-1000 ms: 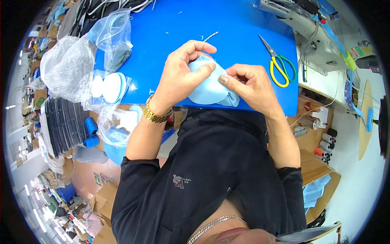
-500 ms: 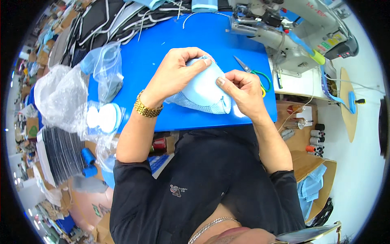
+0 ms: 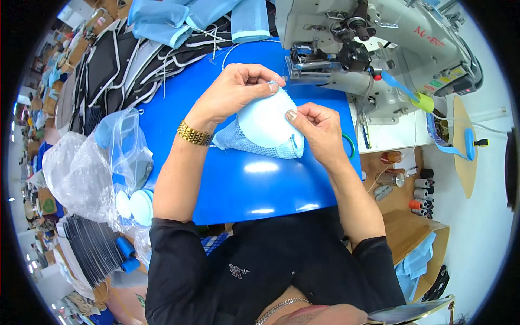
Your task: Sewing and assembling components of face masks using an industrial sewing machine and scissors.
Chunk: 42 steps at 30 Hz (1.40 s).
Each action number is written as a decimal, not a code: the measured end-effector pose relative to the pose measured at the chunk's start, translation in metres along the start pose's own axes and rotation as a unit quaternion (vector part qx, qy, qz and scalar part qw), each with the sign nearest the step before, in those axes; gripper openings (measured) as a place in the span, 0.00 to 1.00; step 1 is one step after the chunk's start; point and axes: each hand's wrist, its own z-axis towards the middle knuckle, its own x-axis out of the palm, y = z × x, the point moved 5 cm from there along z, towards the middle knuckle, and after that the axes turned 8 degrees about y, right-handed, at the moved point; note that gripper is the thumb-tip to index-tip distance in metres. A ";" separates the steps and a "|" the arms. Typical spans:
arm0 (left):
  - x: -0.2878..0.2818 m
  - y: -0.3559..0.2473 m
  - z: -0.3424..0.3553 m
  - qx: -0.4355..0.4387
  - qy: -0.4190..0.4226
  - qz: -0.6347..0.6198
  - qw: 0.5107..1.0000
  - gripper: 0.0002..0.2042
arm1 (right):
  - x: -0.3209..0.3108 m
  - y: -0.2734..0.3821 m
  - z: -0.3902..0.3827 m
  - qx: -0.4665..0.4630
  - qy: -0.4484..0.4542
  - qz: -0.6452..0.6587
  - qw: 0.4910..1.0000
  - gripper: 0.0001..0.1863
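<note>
Between my hands, above the blue tabletop [image 3: 260,187], is a light blue mesh piece [image 3: 244,143] with a smooth, pale round pad [image 3: 265,120] on it. My left hand [image 3: 235,92], a gold watch at its wrist, pinches the top edge of the mesh piece between thumb and bent fingers. On the opposite side, my right hand [image 3: 318,127] grips the edge with its thumb over the pad's rim and its fingers curled behind. A green scissor handle [image 3: 349,146] shows just beyond my right hand; the blades are hidden.
A sewing machine [image 3: 401,59] stands at the far right. Black pieces with pale trim [image 3: 116,65] and light blue fabric pieces [image 3: 249,24] are heaped at the back. Clear plastic bags [image 3: 76,168] and round pale pads [image 3: 141,207] lie left. Thread spools [image 3: 421,193] stand lower right.
My view has tilted, so the sewing machine and back pile show more. Both hands keep their grip, and the pad faces me more fully. The scissors are now mostly covered.
</note>
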 end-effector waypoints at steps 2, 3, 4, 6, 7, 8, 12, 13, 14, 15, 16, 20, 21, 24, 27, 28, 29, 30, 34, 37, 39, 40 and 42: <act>-0.005 0.004 0.014 0.002 0.016 -0.038 0.999 0.09 | -0.005 -0.004 0.009 -0.006 -0.003 0.043 0.999 0.08; -0.007 0.006 0.019 -0.002 0.018 -0.038 0.999 0.09 | -0.008 -0.006 0.014 -0.004 -0.004 0.047 0.999 0.08; -0.010 0.006 0.024 0.000 0.013 -0.037 0.999 0.09 | -0.010 -0.006 0.018 0.004 -0.010 0.053 0.999 0.08; -0.014 0.008 0.035 -0.001 0.009 -0.037 0.999 0.10 | -0.014 -0.007 0.025 0.015 -0.017 0.060 0.998 0.08; -0.015 0.010 0.039 -0.005 0.005 -0.039 0.999 0.09 | -0.016 -0.008 0.027 0.027 -0.023 0.061 0.998 0.07; -0.016 0.011 0.043 -0.010 0.001 -0.042 0.999 0.08 | -0.018 -0.009 0.028 0.040 -0.030 0.061 0.997 0.07; -0.019 0.012 0.050 -0.006 -0.011 -0.112 0.994 0.07 | -0.022 -0.010 0.036 0.032 -0.027 0.069 0.997 0.07; -0.020 0.014 0.051 -0.008 -0.013 -0.112 0.994 0.07 | -0.021 -0.010 0.038 0.033 -0.024 0.067 0.997 0.07; -0.021 0.015 0.051 -0.005 -0.013 -0.126 0.992 0.06 | -0.020 -0.010 0.038 0.034 -0.023 0.065 0.997 0.07; -0.021 0.016 0.051 -0.002 -0.013 -0.140 0.990 0.06 | -0.019 -0.011 0.038 0.035 -0.023 0.066 0.997 0.07; -0.022 0.017 0.051 -0.002 -0.013 -0.140 0.990 0.06 | -0.018 -0.011 0.038 0.034 -0.031 0.067 0.997 0.07; -0.021 0.020 0.056 -0.012 -0.002 -0.149 0.989 0.05 | -0.018 -0.012 0.038 0.029 -0.054 0.088 0.994 0.07; -0.021 0.020 0.057 -0.014 -0.010 -0.153 0.988 0.05 | -0.018 -0.011 0.038 0.029 -0.054 0.087 0.994 0.07; -0.021 0.023 0.060 -0.024 -0.011 -0.148 0.989 0.04 | -0.019 -0.011 0.039 0.028 -0.059 0.064 0.996 0.07; -0.020 0.022 0.063 -0.025 -0.002 -0.149 0.988 0.04 | -0.020 -0.013 0.039 0.028 -0.064 0.062 0.996 0.07; -0.020 0.022 0.064 -0.026 -0.002 -0.151 0.988 0.04 | -0.021 -0.014 0.039 0.028 -0.064 0.066 0.995 0.07; -0.020 0.022 0.065 -0.028 -0.002 -0.159 0.987 0.05 | -0.021 -0.015 0.039 0.029 -0.063 0.071 0.995 0.07; -0.019 0.023 0.066 -0.031 -0.003 -0.168 0.985 0.05 | -0.021 -0.016 0.039 0.029 -0.063 0.071 0.995 0.07; -0.020 0.024 0.067 -0.027 -0.010 -0.166 0.986 0.06 | -0.020 -0.015 0.040 0.032 -0.071 0.080 0.994 0.08; -0.020 0.024 0.069 -0.031 -0.006 -0.158 0.987 0.06 | -0.022 -0.017 0.041 0.030 -0.074 0.083 0.993 0.08; -0.021 0.023 0.070 -0.028 -0.002 -0.150 0.988 0.06 | -0.023 -0.017 0.041 0.030 -0.071 0.075 0.994 0.08; -0.022 0.024 0.071 -0.029 -0.001 -0.150 0.988 0.06 | -0.022 -0.018 0.042 0.031 -0.075 0.080 0.994 0.08; -0.023 0.024 0.073 -0.013 0.000 -0.124 0.992 0.07 | -0.022 -0.019 0.043 0.033 -0.080 0.084 0.993 0.08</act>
